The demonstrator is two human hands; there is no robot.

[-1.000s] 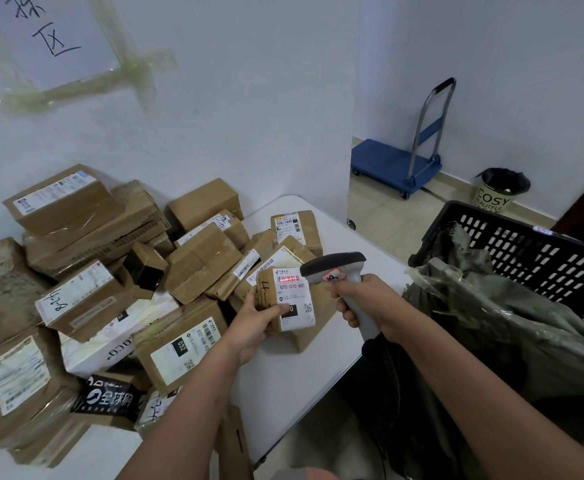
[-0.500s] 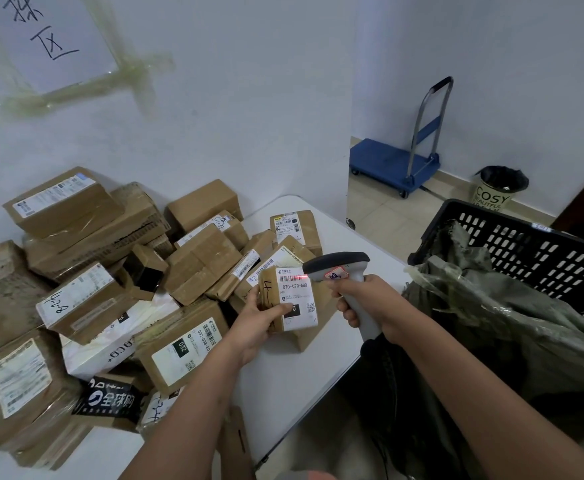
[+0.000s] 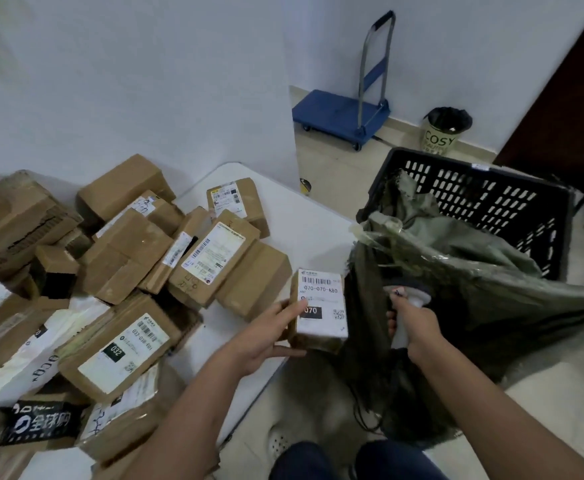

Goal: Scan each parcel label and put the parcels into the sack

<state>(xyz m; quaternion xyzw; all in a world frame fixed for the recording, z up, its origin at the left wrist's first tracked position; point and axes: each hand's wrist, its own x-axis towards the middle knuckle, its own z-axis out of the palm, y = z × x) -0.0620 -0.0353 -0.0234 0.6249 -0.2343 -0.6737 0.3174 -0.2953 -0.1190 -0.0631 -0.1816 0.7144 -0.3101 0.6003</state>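
**Labelled parcel carried to the sack's mouth**

Held the small parcel [image 3: 320, 308] in the left hand [image 3: 264, 337], label up, fingers stretched along its near side with the thumb below, so as to carry it flat past the table [image 3: 304, 230] edge. Hung just beside the green sack [image 3: 474, 271], not yet inside. Gripped the scanner [image 3: 410, 294] in the right hand [image 3: 413, 323], fingers curled round the handle, pressed against the sack's rim, probably to keep the mouth open. Sack draped in the black basket [image 3: 484, 195] for support. Left the heap of parcels [image 3: 138, 271] on the table within the left hand's reach, apparently awaiting scanning.
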